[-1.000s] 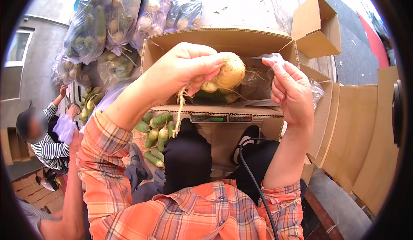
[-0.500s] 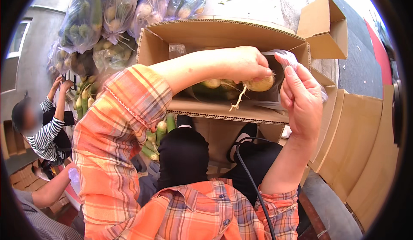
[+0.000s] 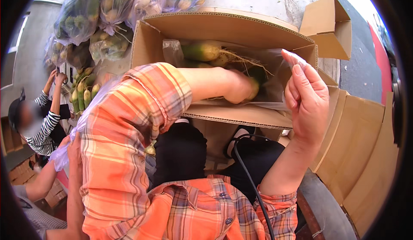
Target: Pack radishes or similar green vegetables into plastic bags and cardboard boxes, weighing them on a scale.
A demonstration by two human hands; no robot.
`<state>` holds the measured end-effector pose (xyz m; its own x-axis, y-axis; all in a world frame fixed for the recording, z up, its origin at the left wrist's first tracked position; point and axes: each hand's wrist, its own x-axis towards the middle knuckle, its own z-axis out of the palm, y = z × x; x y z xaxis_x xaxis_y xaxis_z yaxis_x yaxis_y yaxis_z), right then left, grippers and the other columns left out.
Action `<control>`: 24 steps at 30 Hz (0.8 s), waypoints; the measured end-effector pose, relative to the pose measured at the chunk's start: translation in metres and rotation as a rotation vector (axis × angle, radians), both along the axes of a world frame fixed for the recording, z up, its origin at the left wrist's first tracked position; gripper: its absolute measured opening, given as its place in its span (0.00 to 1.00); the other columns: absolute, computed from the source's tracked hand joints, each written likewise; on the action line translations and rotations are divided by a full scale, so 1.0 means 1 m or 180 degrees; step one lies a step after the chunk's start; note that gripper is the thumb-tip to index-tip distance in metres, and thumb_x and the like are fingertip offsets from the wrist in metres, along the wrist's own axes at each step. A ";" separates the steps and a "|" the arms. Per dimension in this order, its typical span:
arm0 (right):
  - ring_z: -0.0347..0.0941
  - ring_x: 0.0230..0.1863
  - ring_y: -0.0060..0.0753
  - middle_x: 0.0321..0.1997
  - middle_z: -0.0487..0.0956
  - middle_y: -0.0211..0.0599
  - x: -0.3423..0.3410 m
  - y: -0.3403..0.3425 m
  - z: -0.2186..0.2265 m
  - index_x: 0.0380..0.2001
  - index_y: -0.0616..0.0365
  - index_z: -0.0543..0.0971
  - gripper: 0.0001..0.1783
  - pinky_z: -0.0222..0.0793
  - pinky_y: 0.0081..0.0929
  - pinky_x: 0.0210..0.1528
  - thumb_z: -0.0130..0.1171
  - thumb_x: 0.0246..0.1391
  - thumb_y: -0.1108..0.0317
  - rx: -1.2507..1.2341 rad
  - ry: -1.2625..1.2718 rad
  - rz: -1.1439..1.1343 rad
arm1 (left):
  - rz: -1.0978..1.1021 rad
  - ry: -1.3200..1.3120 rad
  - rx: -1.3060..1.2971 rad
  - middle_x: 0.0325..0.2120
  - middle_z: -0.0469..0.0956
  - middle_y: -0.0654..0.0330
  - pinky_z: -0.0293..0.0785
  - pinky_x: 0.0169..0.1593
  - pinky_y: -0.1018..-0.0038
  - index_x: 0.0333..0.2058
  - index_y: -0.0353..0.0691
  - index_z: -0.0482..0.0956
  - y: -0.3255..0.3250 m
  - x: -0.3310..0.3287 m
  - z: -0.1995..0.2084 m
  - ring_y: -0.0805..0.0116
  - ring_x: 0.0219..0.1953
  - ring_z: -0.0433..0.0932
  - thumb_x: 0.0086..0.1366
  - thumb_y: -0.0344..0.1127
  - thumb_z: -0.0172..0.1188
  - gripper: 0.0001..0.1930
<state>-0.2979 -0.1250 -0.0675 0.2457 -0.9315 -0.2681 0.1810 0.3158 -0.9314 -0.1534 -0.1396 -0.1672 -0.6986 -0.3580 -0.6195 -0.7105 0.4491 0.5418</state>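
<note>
My left hand [image 3: 241, 86] is down inside an open cardboard box [image 3: 230, 23], its fingers closed around a green radish [image 3: 258, 75]. The hand covers part of that radish. Behind it, more green-and-pale radishes [image 3: 207, 51] with long thin roots lie in the clear plastic bag [image 3: 277, 85] that lines the box. At the box's right end, my right hand [image 3: 306, 87] pinches the edge of this bag between thumb and fingers and holds it up.
Filled bags of radishes [image 3: 77, 14] stand at the far left, near loose radishes [image 3: 81, 91]. A co-worker in stripes [image 3: 47, 128] bends there. Closer, another person's hands hold a purple plastic bag [image 3: 62, 154]. Flattened cardboard [image 3: 361, 141] and a small open box [image 3: 325, 27] are on the right.
My left hand has lowered the radish from above the box's near side into the lined box. My right hand keeps its pinch on the bag. The nearby person's purple bag has spread out.
</note>
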 end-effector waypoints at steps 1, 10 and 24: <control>0.50 0.14 0.07 0.16 0.62 0.16 0.001 0.000 -0.001 0.43 0.66 0.73 0.14 0.45 0.08 0.14 0.49 0.55 0.71 -0.0045 0.0016 -0.0005 | 0.0080 0.0268 -0.0012 0.31 0.77 0.52 0.68 0.40 0.63 0.32 0.40 0.78 -0.003 0.005 -0.003 0.53 0.37 0.74 0.53 0.36 0.53 0.10; 0.48 0.14 0.08 0.14 0.56 0.18 0.015 0.002 0.008 0.46 0.66 0.71 0.16 0.41 0.07 0.15 0.47 0.56 0.70 -0.0148 0.0151 0.0156 | -0.0211 -0.0412 -0.0774 0.33 0.77 0.54 0.70 0.40 0.63 0.31 0.42 0.79 0.008 0.027 -0.021 0.54 0.38 0.74 0.54 0.43 0.54 0.12; 0.44 0.16 0.07 0.15 0.53 0.17 0.009 0.002 -0.005 0.52 0.70 0.63 0.20 0.38 0.08 0.16 0.43 0.59 0.69 -0.0330 0.0367 0.0344 | 0.4524 0.2956 -0.2374 0.18 0.68 0.69 0.61 0.27 0.86 0.36 0.34 0.75 0.157 0.170 0.108 0.83 0.22 0.65 0.63 0.34 0.48 0.11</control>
<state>-0.2886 -0.1233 -0.0722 0.3191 -0.9255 -0.2041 0.0413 0.2288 -0.9726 0.0171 0.0178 -0.0589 0.3532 -0.8922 0.2815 -0.3478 0.1541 0.9248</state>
